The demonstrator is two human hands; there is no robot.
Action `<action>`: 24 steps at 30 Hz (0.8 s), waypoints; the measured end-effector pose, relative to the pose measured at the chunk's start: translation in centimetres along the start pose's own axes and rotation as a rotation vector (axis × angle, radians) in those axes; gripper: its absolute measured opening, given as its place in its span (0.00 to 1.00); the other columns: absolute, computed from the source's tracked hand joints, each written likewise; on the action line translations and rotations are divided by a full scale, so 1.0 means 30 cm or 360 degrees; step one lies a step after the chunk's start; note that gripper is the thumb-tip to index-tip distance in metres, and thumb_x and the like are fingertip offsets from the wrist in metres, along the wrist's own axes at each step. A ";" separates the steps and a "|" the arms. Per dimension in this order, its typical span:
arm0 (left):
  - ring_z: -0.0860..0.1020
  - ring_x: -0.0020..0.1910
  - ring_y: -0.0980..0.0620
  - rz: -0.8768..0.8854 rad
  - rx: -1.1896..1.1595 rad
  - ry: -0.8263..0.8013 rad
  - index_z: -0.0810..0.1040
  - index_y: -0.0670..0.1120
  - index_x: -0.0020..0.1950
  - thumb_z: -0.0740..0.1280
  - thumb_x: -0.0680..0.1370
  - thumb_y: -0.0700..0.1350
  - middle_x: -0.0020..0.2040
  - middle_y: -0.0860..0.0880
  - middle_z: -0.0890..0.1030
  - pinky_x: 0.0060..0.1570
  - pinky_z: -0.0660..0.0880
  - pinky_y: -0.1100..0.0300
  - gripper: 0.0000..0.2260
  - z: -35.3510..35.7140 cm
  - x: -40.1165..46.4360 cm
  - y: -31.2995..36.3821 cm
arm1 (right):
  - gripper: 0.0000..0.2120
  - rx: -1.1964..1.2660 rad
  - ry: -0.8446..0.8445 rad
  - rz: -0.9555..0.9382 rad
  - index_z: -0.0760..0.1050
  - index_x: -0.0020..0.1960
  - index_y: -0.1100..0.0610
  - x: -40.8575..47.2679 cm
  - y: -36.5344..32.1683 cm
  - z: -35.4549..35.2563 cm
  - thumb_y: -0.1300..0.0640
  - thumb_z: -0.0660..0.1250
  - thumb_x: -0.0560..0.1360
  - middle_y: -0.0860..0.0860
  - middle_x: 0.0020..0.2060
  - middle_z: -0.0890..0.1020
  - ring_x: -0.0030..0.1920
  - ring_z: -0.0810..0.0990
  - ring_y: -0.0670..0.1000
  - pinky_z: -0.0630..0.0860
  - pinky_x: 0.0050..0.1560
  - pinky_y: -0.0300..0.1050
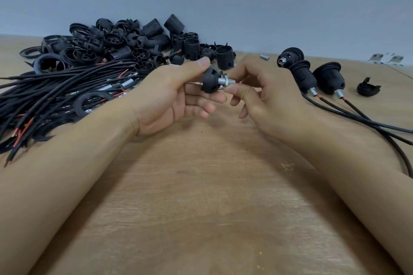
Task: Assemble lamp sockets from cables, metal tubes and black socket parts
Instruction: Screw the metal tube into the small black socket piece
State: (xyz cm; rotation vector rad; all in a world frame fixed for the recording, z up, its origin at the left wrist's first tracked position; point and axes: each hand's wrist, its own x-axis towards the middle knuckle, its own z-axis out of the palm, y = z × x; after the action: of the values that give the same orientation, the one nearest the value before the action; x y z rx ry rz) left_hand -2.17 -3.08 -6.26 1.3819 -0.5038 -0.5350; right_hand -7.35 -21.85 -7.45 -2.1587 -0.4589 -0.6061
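My left hand (pixel 176 94) grips a black socket cap (pixel 210 81) between thumb and fingers, above the middle of the wooden table (pixel 201 185). A short threaded metal tube with a nut (pixel 224 81) sticks out of the cap toward the right. My right hand (pixel 261 98) pinches that tube's end with thumb and forefinger. A heap of black socket parts (pixel 138 42) lies at the back left. In front of it spreads a bundle of black cables (pixel 55 96) with red cores, some carrying metal tubes.
Three assembled sockets (pixel 312 73) with cables (pixel 368 120) lie at the right. A loose black cap (pixel 368 88) sits beyond them. A small metal tube (pixel 264 57) lies near the wall, and metal brackets (pixel 386 59) at the far right. A black ring (pixel 92 101) rests by my left wrist.
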 end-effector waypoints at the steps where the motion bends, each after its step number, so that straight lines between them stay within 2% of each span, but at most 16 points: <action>1: 0.79 0.32 0.52 -0.0008 -0.0017 0.0005 0.81 0.39 0.53 0.60 0.81 0.53 0.42 0.41 0.84 0.33 0.78 0.63 0.18 0.002 0.002 0.000 | 0.03 0.0003 -0.0003 -0.0019 0.75 0.47 0.61 0.000 0.001 -0.003 0.61 0.66 0.78 0.49 0.36 0.80 0.35 0.81 0.48 0.79 0.29 0.46; 4: 0.78 0.34 0.53 0.0058 -0.0071 -0.0008 0.79 0.38 0.58 0.63 0.78 0.52 0.43 0.41 0.84 0.35 0.77 0.63 0.18 -0.005 0.001 0.002 | 0.06 0.0018 -0.0047 0.0003 0.77 0.46 0.58 -0.007 -0.005 -0.007 0.57 0.64 0.79 0.49 0.33 0.80 0.32 0.80 0.48 0.78 0.29 0.46; 8: 0.78 0.39 0.51 0.0144 -0.0048 -0.0079 0.78 0.38 0.62 0.67 0.77 0.44 0.48 0.40 0.83 0.42 0.77 0.61 0.17 -0.012 -0.007 -0.006 | 0.14 -0.0020 -0.0019 0.0085 0.76 0.44 0.57 -0.005 -0.003 -0.012 0.50 0.58 0.81 0.48 0.29 0.78 0.27 0.78 0.46 0.75 0.27 0.42; 12: 0.81 0.43 0.49 0.0166 -0.0118 -0.0002 0.77 0.38 0.64 0.67 0.74 0.39 0.49 0.42 0.83 0.48 0.80 0.59 0.19 -0.004 -0.010 -0.001 | 0.06 -0.0007 0.0004 0.0100 0.76 0.45 0.56 -0.001 0.009 -0.010 0.55 0.64 0.79 0.48 0.34 0.80 0.30 0.80 0.50 0.78 0.27 0.52; 15: 0.82 0.45 0.47 0.0173 -0.0132 0.0016 0.77 0.39 0.66 0.67 0.74 0.40 0.50 0.43 0.83 0.51 0.80 0.58 0.20 -0.002 -0.013 0.009 | 0.03 0.0006 0.0049 0.0060 0.77 0.46 0.53 0.002 0.009 -0.005 0.57 0.66 0.78 0.47 0.35 0.80 0.31 0.79 0.49 0.78 0.27 0.50; 19: 0.82 0.48 0.44 0.0239 -0.0030 -0.0012 0.76 0.38 0.66 0.67 0.73 0.39 0.52 0.38 0.82 0.54 0.80 0.56 0.21 0.004 -0.022 0.009 | 0.12 0.0051 0.0005 0.0120 0.76 0.42 0.54 -0.001 0.002 -0.007 0.52 0.60 0.81 0.49 0.31 0.79 0.28 0.77 0.46 0.77 0.25 0.45; 21: 0.83 0.52 0.42 0.0261 -0.0025 -0.0035 0.76 0.38 0.66 0.68 0.72 0.38 0.57 0.34 0.80 0.55 0.79 0.56 0.21 0.008 -0.026 0.007 | 0.17 0.0185 -0.0033 0.0274 0.75 0.40 0.55 -0.004 -0.006 -0.001 0.47 0.57 0.81 0.49 0.27 0.78 0.26 0.78 0.49 0.78 0.26 0.46; 24: 0.82 0.54 0.42 0.0274 -0.0049 -0.0042 0.76 0.38 0.64 0.68 0.71 0.35 0.57 0.35 0.80 0.56 0.79 0.56 0.21 0.009 -0.025 0.003 | 0.22 0.0407 -0.0061 0.0481 0.74 0.35 0.56 -0.003 -0.016 0.008 0.44 0.57 0.81 0.51 0.23 0.76 0.23 0.76 0.52 0.76 0.25 0.45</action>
State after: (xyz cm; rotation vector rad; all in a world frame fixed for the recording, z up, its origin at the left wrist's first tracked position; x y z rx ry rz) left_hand -2.91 -2.82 -6.14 1.2896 -0.6270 -0.4198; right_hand -7.59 -21.38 -7.34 -1.9464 -0.2098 -0.3191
